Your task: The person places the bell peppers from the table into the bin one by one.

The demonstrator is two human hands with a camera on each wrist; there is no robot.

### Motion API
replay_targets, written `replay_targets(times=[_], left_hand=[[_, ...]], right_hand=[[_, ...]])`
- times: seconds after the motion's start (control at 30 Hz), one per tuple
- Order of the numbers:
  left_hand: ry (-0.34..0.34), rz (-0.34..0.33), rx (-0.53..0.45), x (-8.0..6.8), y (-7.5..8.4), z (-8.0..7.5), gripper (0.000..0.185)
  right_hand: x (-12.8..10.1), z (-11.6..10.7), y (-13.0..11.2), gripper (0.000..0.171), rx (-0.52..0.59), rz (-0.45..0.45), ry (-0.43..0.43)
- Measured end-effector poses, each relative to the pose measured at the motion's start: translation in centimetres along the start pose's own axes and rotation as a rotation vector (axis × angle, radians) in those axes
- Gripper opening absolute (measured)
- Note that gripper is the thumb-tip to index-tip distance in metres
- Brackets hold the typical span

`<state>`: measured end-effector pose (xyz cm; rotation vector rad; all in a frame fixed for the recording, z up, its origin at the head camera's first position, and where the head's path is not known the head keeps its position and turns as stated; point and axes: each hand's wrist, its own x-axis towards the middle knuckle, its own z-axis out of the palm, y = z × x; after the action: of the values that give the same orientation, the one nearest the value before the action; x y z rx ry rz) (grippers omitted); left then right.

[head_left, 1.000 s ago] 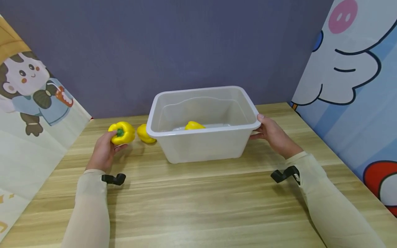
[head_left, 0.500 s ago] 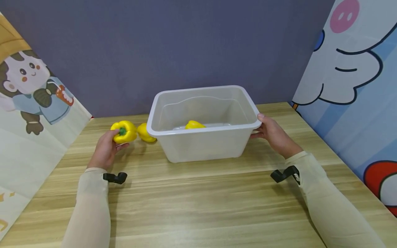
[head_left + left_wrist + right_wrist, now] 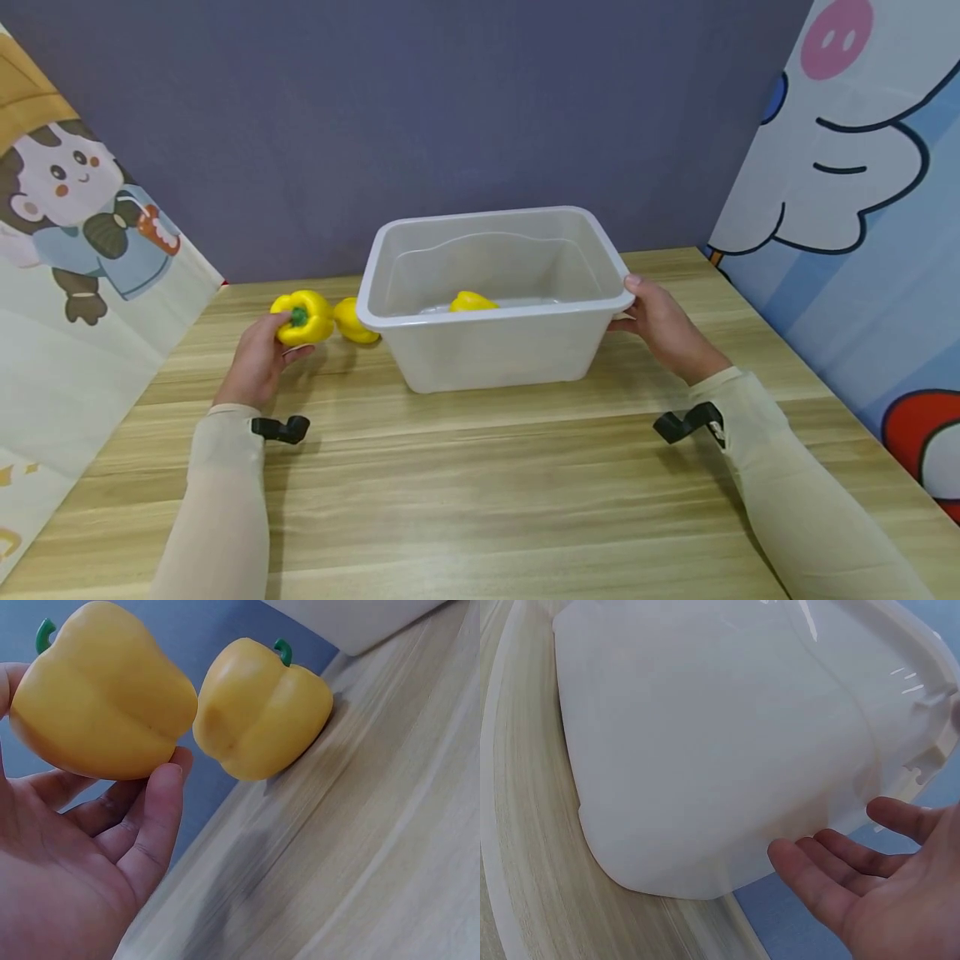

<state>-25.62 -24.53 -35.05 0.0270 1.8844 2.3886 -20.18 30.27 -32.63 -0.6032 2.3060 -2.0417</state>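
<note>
- The left hand (image 3: 253, 362) pinched a yellow pepper (image 3: 307, 315) above the bench (image 3: 480, 492), near its far left corner.
- A second pepper (image 3: 356, 322) sat toward the far edge, beside the white bin (image 3: 495, 357).
- The right hand (image 3: 663, 333) gripped the bin's rim; a third pepper (image 3: 472, 302) lay inside.

A plain slate-purple wall (image 3: 480, 108) rises behind the pale wood-grain table (image 3: 540, 450), which carries a soft sheen of light (image 3: 480, 517). To the table's left stands a whitish panel (image 3: 37, 375) printed with a cartoon figure (image 3: 105, 233); to the table's right, a blue-striped panel (image 3: 847, 325) bears a big white cartoon creature (image 3: 885, 192) with a pink snout (image 3: 836, 39).
</note>
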Motion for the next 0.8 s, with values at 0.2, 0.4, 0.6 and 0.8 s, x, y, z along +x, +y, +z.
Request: replay_targets(times=[0.2, 0.4, 0.6, 0.8], left_hand=[[-0.009, -0.013, -0.031, 0.2, -0.1, 0.1, 0.033], [-0.032, 0.009, -0.055, 0.3, 0.0, 0.5, 0.032], [-0.063, 0.039, -0.057, 0.2, 0.4, 1.0, 0.032], [-0.062, 0.049, -0.032, 0.0, 0.9, 1.5, 0.035]], right_hand=[[0.0, 0.0, 0.1, 0.056, 0.015, 0.005, 0.007], [0.1, 0.0, 0.0, 0.057, 0.011, 0.001, -0.001], [0.0, 0.0, -0.1, 0.059, -0.014, 0.011, -0.003], [0.0, 0.1, -0.1, 0.059, -0.008, 0.003, -0.006]])
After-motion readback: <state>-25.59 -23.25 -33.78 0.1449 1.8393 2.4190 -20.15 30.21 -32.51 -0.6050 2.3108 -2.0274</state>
